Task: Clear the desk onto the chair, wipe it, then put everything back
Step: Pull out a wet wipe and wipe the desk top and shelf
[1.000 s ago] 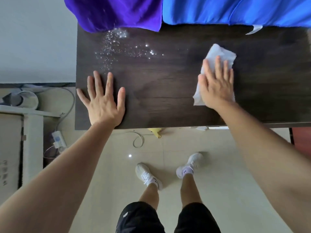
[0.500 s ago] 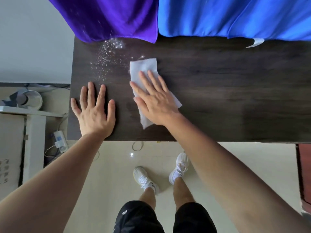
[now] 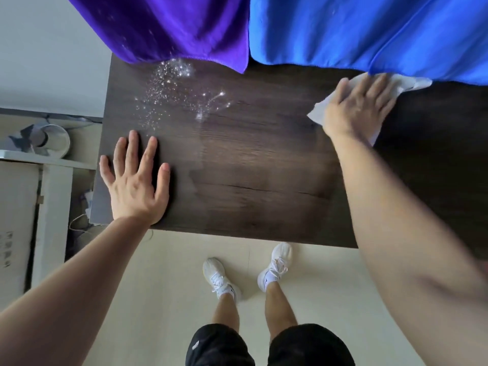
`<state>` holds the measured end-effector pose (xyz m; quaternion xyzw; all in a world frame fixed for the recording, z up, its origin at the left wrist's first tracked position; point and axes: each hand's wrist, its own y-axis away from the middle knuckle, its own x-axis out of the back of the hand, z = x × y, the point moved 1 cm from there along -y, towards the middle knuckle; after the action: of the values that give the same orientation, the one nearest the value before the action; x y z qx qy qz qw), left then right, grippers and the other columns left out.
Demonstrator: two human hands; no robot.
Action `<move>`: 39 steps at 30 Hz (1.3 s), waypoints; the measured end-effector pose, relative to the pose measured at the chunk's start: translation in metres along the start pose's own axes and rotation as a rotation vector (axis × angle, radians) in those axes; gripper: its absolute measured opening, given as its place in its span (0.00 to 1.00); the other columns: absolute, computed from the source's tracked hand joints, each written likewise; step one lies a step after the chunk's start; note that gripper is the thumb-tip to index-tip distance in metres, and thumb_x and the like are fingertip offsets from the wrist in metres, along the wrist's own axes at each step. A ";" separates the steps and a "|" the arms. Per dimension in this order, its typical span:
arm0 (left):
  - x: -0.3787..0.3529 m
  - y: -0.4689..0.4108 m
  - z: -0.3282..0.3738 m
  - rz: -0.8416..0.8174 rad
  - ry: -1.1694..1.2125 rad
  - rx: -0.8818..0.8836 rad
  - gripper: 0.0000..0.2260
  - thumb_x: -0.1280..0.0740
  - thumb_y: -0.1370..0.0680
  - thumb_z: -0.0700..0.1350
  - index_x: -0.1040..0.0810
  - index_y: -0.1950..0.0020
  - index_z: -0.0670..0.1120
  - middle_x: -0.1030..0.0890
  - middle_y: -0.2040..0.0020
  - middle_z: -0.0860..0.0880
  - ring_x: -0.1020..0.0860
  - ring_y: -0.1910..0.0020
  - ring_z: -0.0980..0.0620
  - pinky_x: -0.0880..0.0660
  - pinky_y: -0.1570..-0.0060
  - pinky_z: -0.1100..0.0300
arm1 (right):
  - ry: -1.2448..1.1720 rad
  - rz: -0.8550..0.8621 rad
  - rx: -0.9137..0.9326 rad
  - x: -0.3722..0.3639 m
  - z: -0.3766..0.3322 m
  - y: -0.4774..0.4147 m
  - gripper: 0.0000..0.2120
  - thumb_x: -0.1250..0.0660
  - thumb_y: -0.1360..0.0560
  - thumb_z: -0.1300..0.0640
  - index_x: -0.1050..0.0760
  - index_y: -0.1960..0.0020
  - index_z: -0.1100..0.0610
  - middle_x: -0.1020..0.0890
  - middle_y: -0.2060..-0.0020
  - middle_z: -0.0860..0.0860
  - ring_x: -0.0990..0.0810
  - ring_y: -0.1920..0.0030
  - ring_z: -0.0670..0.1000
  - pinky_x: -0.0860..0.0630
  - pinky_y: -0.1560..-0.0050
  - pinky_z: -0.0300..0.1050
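The dark wood desk (image 3: 250, 180) fills the middle of the head view, with nothing standing on it. My right hand (image 3: 359, 109) presses flat on a white wipe (image 3: 320, 108) at the desk's far right, close to the blue cloth. My left hand (image 3: 134, 180) rests flat with spread fingers near the desk's front left corner. Shiny water droplets (image 3: 171, 93) speckle the far left part of the desk top. The chair is not in view.
A purple cloth (image 3: 171, 27) and a blue cloth (image 3: 369, 33) hang over the desk's far edge. To the left stand a white shelf (image 3: 50, 162), a round metal object (image 3: 56, 141) and cables on the floor. My legs and white shoes stand before the desk.
My right hand slid the wipe from the desk's left middle, beside the droplets, to the far right under the blue cloth. My left hand stayed flat in place.
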<state>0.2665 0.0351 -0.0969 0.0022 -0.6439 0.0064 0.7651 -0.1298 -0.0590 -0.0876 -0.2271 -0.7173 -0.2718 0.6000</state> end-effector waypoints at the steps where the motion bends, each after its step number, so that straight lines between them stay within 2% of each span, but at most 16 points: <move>1: 0.000 0.000 0.000 0.003 0.000 -0.002 0.26 0.49 0.19 0.59 0.38 0.22 0.53 0.42 0.20 0.45 0.46 0.21 0.43 0.52 0.26 0.37 | 0.015 0.003 0.128 -0.004 -0.026 0.015 0.34 0.58 0.19 0.40 0.45 0.19 0.58 0.44 0.21 0.61 0.50 0.20 0.62 0.55 0.21 0.60; 3: 0.001 0.000 0.000 0.005 0.002 -0.004 0.26 0.49 0.19 0.59 0.38 0.22 0.53 0.42 0.20 0.45 0.46 0.21 0.43 0.52 0.26 0.37 | 0.032 -0.017 0.442 -0.013 -0.070 0.059 0.31 0.55 0.18 0.42 0.43 0.20 0.55 0.42 0.21 0.60 0.48 0.20 0.62 0.55 0.22 0.60; 5: 0.001 -0.001 0.000 0.009 0.000 -0.008 0.26 0.49 0.18 0.59 0.38 0.22 0.53 0.42 0.20 0.45 0.46 0.21 0.43 0.51 0.26 0.37 | 0.041 -0.095 0.751 -0.023 -0.095 0.105 0.29 0.54 0.17 0.41 0.44 0.19 0.51 0.45 0.20 0.57 0.50 0.20 0.60 0.57 0.22 0.58; 7: 0.001 -0.001 0.000 0.016 0.002 -0.005 0.26 0.49 0.19 0.59 0.38 0.22 0.53 0.42 0.20 0.46 0.46 0.21 0.44 0.51 0.26 0.37 | 0.074 -0.166 0.947 -0.029 -0.095 0.130 0.28 0.55 0.17 0.40 0.46 0.19 0.48 0.48 0.19 0.55 0.52 0.19 0.59 0.58 0.22 0.57; 9: 0.001 0.000 0.000 0.020 0.008 0.004 0.26 0.49 0.19 0.60 0.38 0.22 0.53 0.42 0.20 0.46 0.46 0.21 0.44 0.52 0.26 0.38 | 0.080 -0.216 1.051 -0.031 -0.078 0.126 0.28 0.55 0.17 0.39 0.47 0.19 0.45 0.49 0.19 0.55 0.54 0.19 0.59 0.57 0.21 0.56; 11: 0.002 0.000 0.000 0.015 0.006 0.002 0.26 0.49 0.19 0.60 0.37 0.22 0.53 0.42 0.20 0.46 0.46 0.21 0.44 0.52 0.25 0.38 | 0.084 -0.217 1.046 -0.027 -0.055 0.104 0.28 0.56 0.17 0.37 0.48 0.19 0.43 0.51 0.19 0.54 0.55 0.19 0.60 0.56 0.21 0.57; 14: 0.003 -0.001 0.000 -0.006 0.006 0.006 0.27 0.49 0.19 0.61 0.38 0.22 0.53 0.42 0.20 0.46 0.46 0.21 0.44 0.52 0.25 0.37 | 0.139 -0.178 0.871 -0.014 -0.029 0.050 0.30 0.60 0.18 0.34 0.53 0.19 0.42 0.53 0.19 0.56 0.56 0.20 0.63 0.56 0.21 0.60; 19: 0.002 -0.002 -0.001 -0.012 -0.005 -0.001 0.27 0.48 0.19 0.62 0.38 0.22 0.53 0.42 0.20 0.46 0.46 0.21 0.43 0.52 0.25 0.36 | 0.181 -0.124 0.645 -0.009 -0.050 0.037 0.32 0.61 0.19 0.34 0.52 0.18 0.44 0.47 0.20 0.60 0.51 0.21 0.67 0.56 0.21 0.62; 21: 0.003 -0.001 -0.001 -0.020 -0.004 -0.003 0.27 0.48 0.19 0.61 0.38 0.22 0.53 0.42 0.20 0.46 0.46 0.21 0.43 0.52 0.26 0.36 | 0.154 -0.135 0.675 -0.015 -0.079 0.060 0.31 0.60 0.19 0.35 0.50 0.18 0.44 0.46 0.20 0.59 0.52 0.21 0.66 0.56 0.21 0.61; 26: 0.009 -0.001 0.002 -0.034 0.013 -0.010 0.28 0.47 0.20 0.61 0.37 0.22 0.52 0.41 0.20 0.45 0.45 0.21 0.43 0.52 0.26 0.35 | 0.081 -0.201 0.980 -0.030 -0.151 0.126 0.27 0.55 0.17 0.41 0.49 0.19 0.44 0.49 0.19 0.55 0.54 0.20 0.61 0.59 0.21 0.57; 31: 0.006 -0.001 -0.001 -0.012 0.055 -0.020 0.29 0.47 0.21 0.61 0.35 0.23 0.50 0.40 0.20 0.44 0.44 0.21 0.43 0.52 0.25 0.36 | 0.156 -0.219 1.170 -0.034 -0.118 0.144 0.26 0.55 0.16 0.46 0.52 0.18 0.44 0.52 0.18 0.54 0.57 0.19 0.57 0.58 0.21 0.56; 35: 0.013 -0.001 0.005 -0.063 0.073 -0.015 0.30 0.48 0.21 0.62 0.36 0.22 0.51 0.42 0.20 0.44 0.47 0.20 0.43 0.55 0.25 0.36 | 0.180 -0.197 1.052 -0.024 -0.069 0.139 0.27 0.55 0.16 0.46 0.52 0.18 0.48 0.52 0.19 0.54 0.57 0.19 0.58 0.55 0.21 0.58; 39: 0.019 -0.002 -0.002 -0.127 0.108 -0.041 0.30 0.51 0.20 0.62 0.35 0.22 0.51 0.43 0.19 0.46 0.49 0.20 0.44 0.57 0.24 0.38 | 0.174 -0.201 0.902 -0.021 -0.076 0.149 0.28 0.55 0.16 0.46 0.52 0.18 0.50 0.53 0.19 0.55 0.57 0.19 0.58 0.57 0.20 0.56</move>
<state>0.2721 0.0336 -0.0787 0.0272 -0.6003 -0.0552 0.7974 0.0272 0.0027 -0.0806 0.1504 -0.7292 -0.0078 0.6675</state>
